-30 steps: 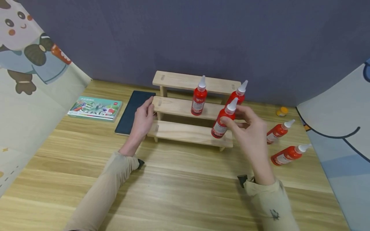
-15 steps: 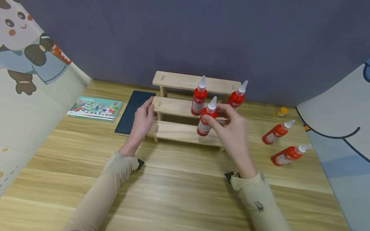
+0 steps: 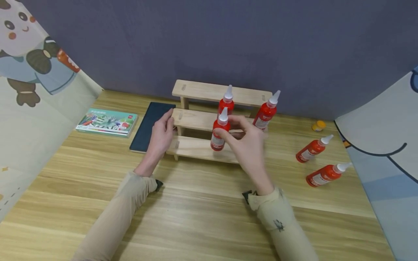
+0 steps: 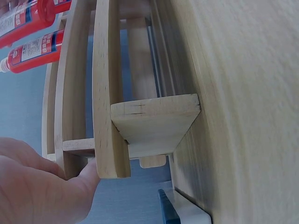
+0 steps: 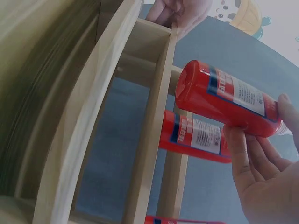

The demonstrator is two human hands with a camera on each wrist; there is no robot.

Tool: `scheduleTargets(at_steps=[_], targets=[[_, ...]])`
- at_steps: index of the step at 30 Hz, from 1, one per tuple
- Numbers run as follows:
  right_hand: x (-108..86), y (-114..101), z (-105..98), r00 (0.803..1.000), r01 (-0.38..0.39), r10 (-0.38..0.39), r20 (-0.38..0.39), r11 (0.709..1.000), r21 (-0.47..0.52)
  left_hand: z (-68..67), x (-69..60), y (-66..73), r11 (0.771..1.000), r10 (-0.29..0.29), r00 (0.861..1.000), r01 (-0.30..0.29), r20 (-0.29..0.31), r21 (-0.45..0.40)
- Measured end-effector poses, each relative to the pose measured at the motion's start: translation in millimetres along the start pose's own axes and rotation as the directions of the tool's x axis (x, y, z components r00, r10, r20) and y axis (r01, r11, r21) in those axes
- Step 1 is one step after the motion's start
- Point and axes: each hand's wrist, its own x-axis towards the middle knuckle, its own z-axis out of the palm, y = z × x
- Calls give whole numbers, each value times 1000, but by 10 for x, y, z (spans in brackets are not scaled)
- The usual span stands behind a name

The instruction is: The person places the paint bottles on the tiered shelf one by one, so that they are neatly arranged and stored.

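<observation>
My right hand [image 3: 248, 145] pinches a red squeeze bottle [image 3: 218, 139] with a white pointed cap between thumb and fingers. In the right wrist view the held bottle [image 5: 224, 95] is tilted, its base apart from the boards. My left hand [image 3: 163, 132] grips the left end of the middle board of a three-step wooden rack [image 3: 192, 119]; in the left wrist view, thumb and fingers lie around that board's end. Another red bottle [image 3: 228, 96] stands on the middle step, partly hidden behind the held one. A third red bottle [image 3: 263, 116] stands at that step's right end.
Two red bottles, one farther back [image 3: 310, 151] and one nearer [image 3: 324, 176], are on the table at right, near a small yellow-capped jar [image 3: 318, 125]. A dark notebook [image 3: 148, 127] and a colourful booklet [image 3: 107, 122] lie left. A dark wall [image 3: 209, 43] rises behind the rack.
My right hand has carried the red bottle leftward along the front of the rack, from its right end to before the middle-step bottle. My left hand has stayed in place.
</observation>
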Motion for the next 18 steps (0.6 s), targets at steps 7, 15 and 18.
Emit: scheduleTargets(at_steps=[7, 15, 18], targets=[[38, -10, 141, 1000, 11, -11, 2, 1000, 3, -5, 0, -10, 1000, -5, 1000, 5, -1, 0], [103, -23, 296, 1000, 4, -4, 6, 999, 49, 1, 4, -22, 1000, 6, 1000, -6, -4, 2], [129, -40, 353, 1000, 2, -2, 3, 998, 61, 5, 7, -15, 1000, 9, 1000, -9, -9, 11]])
